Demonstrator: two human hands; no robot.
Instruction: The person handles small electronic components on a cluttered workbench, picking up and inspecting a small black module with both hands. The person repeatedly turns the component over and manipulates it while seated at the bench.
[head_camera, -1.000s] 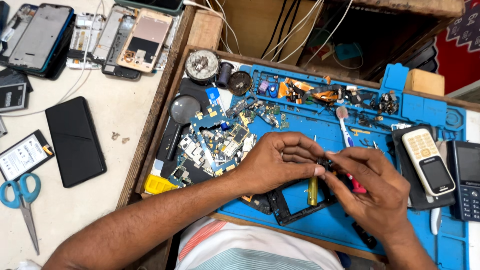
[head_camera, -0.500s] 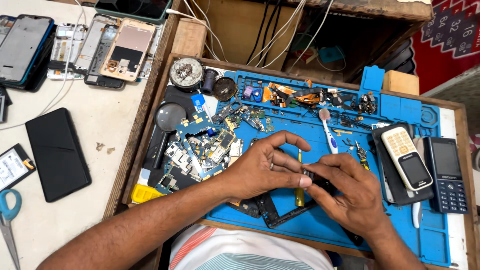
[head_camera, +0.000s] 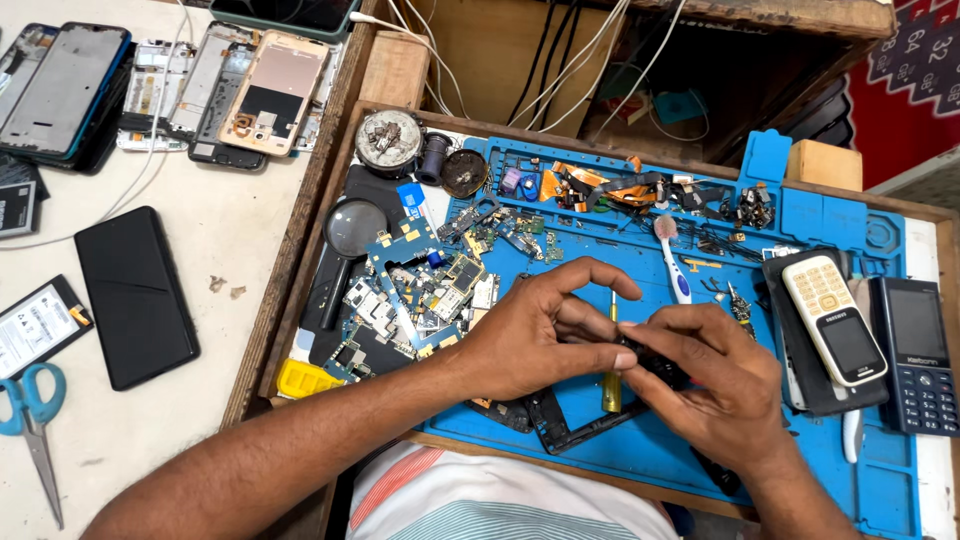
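Here, 2 hands: left hand (head_camera: 530, 335), right hand (head_camera: 715, 385), around small black part (head_camera: 655, 365).

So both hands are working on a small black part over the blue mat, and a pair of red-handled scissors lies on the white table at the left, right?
Nearly. The head view shows the scissors have blue handles, not red. The rest holds: left hand and right hand grip a small black part over the blue mat.
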